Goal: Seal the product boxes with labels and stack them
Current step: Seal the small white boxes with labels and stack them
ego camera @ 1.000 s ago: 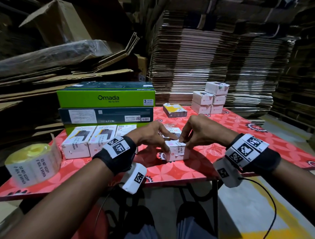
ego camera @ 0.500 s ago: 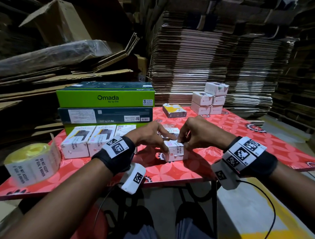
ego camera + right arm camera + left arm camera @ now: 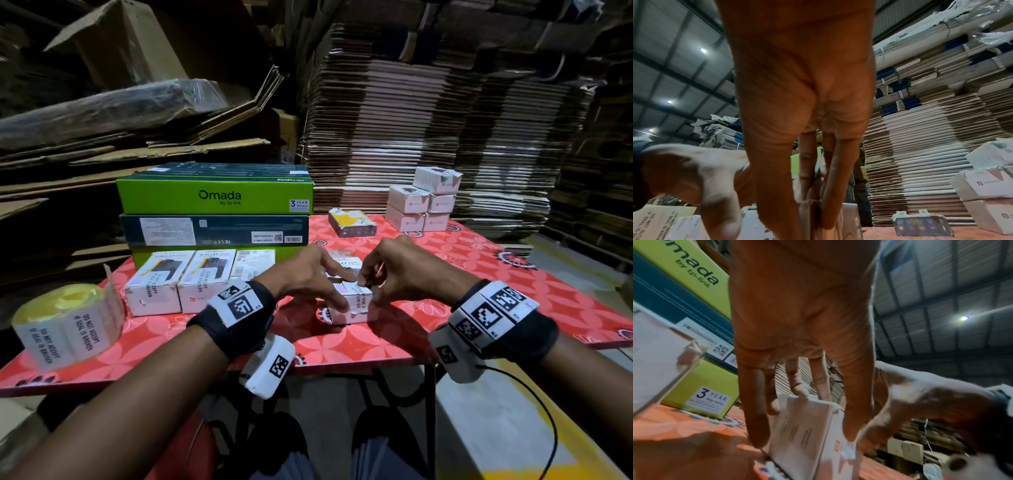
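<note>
A small white product box point(image 3: 349, 303) sits near the front middle of the red patterned table point(image 3: 479, 274), a seal label point(image 3: 358, 298) folded over its top edge. The person's left hand point(image 3: 308, 274) steadies it, thumb and fingers curled against its near and left faces, while the right hand point(image 3: 404, 274) pinches the box at the label with curled fingertips, evidently pressing the seal down. This box appears almost sealed and is not yet stacked. To the left, two labelled boxes point(image 3: 178, 286) stand side by side in front of large green Omada cartons point(image 3: 214, 198); at the far right a stack of white boxes point(image 3: 424, 204) is two tiers high with one more on top. A label roll point(image 3: 65, 323) waits at the left edge. Every box in view is closed, so contents cannot be told
</note>
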